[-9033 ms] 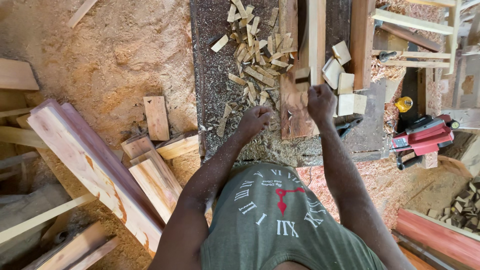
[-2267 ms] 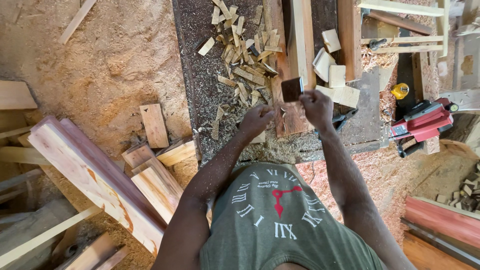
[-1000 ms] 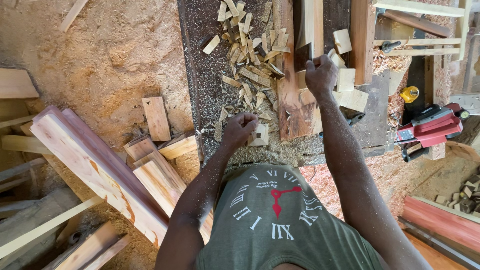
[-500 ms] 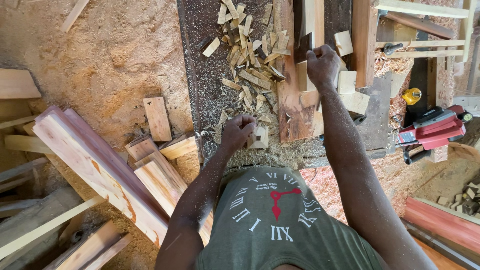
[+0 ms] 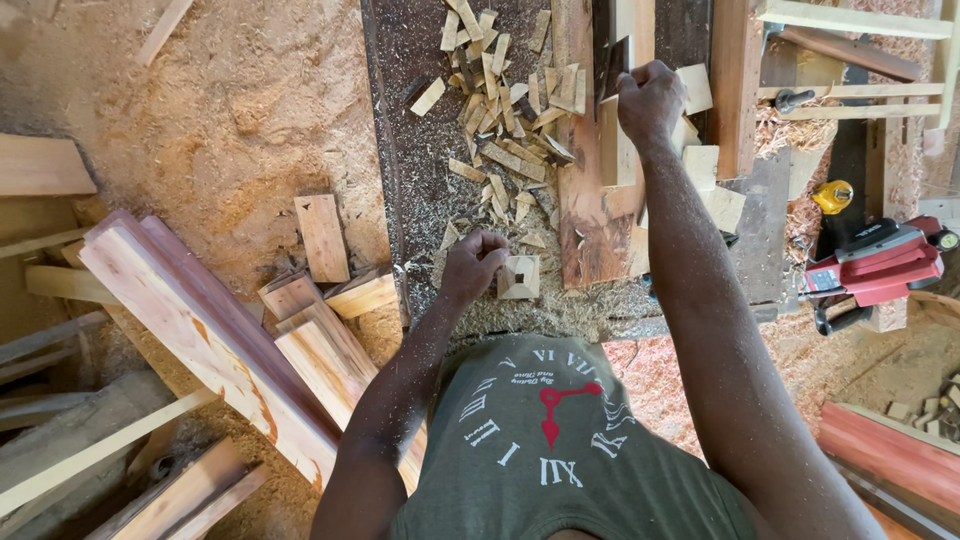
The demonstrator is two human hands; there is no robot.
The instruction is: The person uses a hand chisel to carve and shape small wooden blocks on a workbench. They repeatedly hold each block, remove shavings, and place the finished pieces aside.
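Near the middle of the frame, the left hand point(image 5: 472, 262) rests curled beside a small notched wood block point(image 5: 519, 277) on the dusty surface point(image 5: 420, 150). Higher up, the right hand point(image 5: 648, 97) grips a dark blade point(image 5: 612, 62) over a reddish board point(image 5: 590, 215).

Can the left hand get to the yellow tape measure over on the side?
Probably not easily. The left hand rests by a small wooden block, and the yellow tape measure lies far across, beyond the right arm.

Small pale wood block point(image 5: 519, 277), square notch in top, flat on sawdusty bench; dark chisel blade point(image 5: 611, 66) upright.
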